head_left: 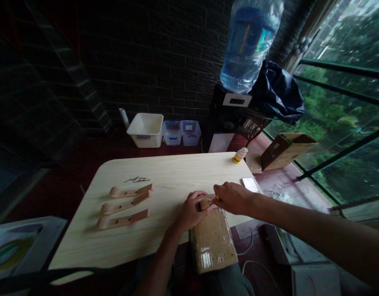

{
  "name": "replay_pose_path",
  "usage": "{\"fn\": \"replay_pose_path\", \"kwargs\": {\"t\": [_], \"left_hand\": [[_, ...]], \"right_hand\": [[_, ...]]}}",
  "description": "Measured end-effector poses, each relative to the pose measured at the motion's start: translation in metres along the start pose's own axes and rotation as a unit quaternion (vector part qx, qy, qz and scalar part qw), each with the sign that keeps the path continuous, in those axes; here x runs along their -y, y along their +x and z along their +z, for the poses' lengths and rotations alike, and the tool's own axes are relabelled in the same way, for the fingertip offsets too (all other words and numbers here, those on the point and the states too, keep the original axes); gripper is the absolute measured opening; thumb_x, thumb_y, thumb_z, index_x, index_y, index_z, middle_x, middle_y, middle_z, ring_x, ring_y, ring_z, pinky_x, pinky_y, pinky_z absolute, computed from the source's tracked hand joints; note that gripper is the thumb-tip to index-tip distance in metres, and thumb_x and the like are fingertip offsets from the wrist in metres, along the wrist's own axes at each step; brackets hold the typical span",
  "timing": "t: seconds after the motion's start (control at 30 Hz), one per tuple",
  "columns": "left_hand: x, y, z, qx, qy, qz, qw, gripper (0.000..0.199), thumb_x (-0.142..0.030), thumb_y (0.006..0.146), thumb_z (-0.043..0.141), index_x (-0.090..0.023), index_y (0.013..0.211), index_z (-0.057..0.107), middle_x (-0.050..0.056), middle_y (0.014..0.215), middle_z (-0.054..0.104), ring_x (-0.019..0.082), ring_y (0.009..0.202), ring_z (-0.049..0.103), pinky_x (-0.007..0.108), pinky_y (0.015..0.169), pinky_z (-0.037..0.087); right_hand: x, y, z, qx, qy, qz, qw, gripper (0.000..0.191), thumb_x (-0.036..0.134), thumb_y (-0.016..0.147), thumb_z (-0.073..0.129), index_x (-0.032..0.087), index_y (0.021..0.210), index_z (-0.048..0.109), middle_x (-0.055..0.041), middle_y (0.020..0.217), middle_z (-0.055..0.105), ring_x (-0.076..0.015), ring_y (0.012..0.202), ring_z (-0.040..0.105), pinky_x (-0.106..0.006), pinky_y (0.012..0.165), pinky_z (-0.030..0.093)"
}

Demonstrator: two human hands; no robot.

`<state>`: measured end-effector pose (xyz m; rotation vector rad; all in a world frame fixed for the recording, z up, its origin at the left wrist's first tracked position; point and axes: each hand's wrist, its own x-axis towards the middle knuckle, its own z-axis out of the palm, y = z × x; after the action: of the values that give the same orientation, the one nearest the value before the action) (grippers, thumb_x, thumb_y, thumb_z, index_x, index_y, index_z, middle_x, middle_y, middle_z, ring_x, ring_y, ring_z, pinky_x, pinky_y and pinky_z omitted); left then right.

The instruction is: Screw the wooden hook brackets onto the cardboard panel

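A cardboard box wrapped in clear tape [212, 242] rests over my lap and the table's near edge, with small holes dotting its top. On its far end, my left hand [191, 209] grips a small tan wooden-looking piece [205, 203], fingers curled round it. My right hand [231, 198] is closed round a yellow-handled tool [218, 197] whose tip points at that piece; its exact kind is mostly hidden by my fingers. To the left lie three tan curled strips, the far strip [130, 191], the middle strip [126, 204] and the near strip [123, 220], with dark spots along them.
Small dark slender pieces [136, 179] lie on the pale wooden table [173, 172]. A yellow-and-clear container [240, 155] and a phone [250, 184] sit near its right edge. Beyond stand plastic bins [146, 135], a water dispenser [229, 119] and an open carton [281, 152].
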<state>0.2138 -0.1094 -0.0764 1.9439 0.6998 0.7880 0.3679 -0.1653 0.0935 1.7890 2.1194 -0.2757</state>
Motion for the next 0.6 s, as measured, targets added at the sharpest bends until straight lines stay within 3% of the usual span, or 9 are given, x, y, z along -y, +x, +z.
{"fn": "replay_pose_path", "kwargs": {"t": [0.07, 0.3, 0.5, 0.6], "left_hand": [[-0.0002, 0.0, 0.0, 0.0, 0.003, -0.001, 1.0, 0.024, -0.029, 0.08, 0.076, -0.027, 0.104, 0.076, 0.005, 0.121, 0.066, 0.024, 0.117, 0.06, 0.039, 0.103, 0.049], [0.003, 0.0004, -0.0004, 0.003, 0.002, 0.0, 1.0, 0.028, -0.025, 0.079, 0.076, -0.028, 0.107, 0.075, 0.005, 0.123, 0.066, 0.024, 0.118, 0.059, 0.039, 0.105, 0.048], [0.0015, 0.001, -0.0013, 0.005, -0.005, -0.004, 1.0, 0.026, -0.024, 0.078, 0.077, -0.028, 0.104, 0.075, 0.005, 0.123, 0.065, 0.025, 0.118, 0.058, 0.04, 0.106, 0.047], [0.0009, 0.0008, -0.0011, 0.004, -0.006, -0.005, 1.0, 0.03, -0.024, 0.078, 0.076, -0.029, 0.108, 0.075, 0.005, 0.124, 0.065, 0.025, 0.118, 0.058, 0.041, 0.106, 0.048]], "right_hand": [[-0.0007, 0.0002, -0.0016, 0.005, 0.007, 0.021, 1.0, 0.038, 0.042, 0.1, 0.045, 0.01, 0.109, 0.062, -0.0203, 0.099, 0.073, -0.0318, 0.093, 0.072, -0.036, 0.071, 0.052], [-0.0047, -0.0025, -0.0054, -0.012, 0.0, -0.094, 0.996, 0.026, 0.024, 0.098, 0.051, 0.015, 0.122, 0.055, -0.0146, 0.109, 0.072, -0.026, 0.095, 0.071, -0.033, 0.075, 0.051], [0.0006, -0.0007, -0.0034, -0.006, 0.007, -0.001, 1.0, 0.034, 0.04, 0.101, 0.046, 0.01, 0.113, 0.06, -0.0192, 0.099, 0.073, -0.032, 0.094, 0.073, -0.035, 0.071, 0.052], [-0.0027, -0.0016, -0.0034, -0.01, 0.018, -0.02, 1.0, 0.032, 0.038, 0.099, 0.05, 0.013, 0.116, 0.059, -0.0171, 0.103, 0.073, -0.0309, 0.095, 0.072, -0.035, 0.073, 0.052]]}}
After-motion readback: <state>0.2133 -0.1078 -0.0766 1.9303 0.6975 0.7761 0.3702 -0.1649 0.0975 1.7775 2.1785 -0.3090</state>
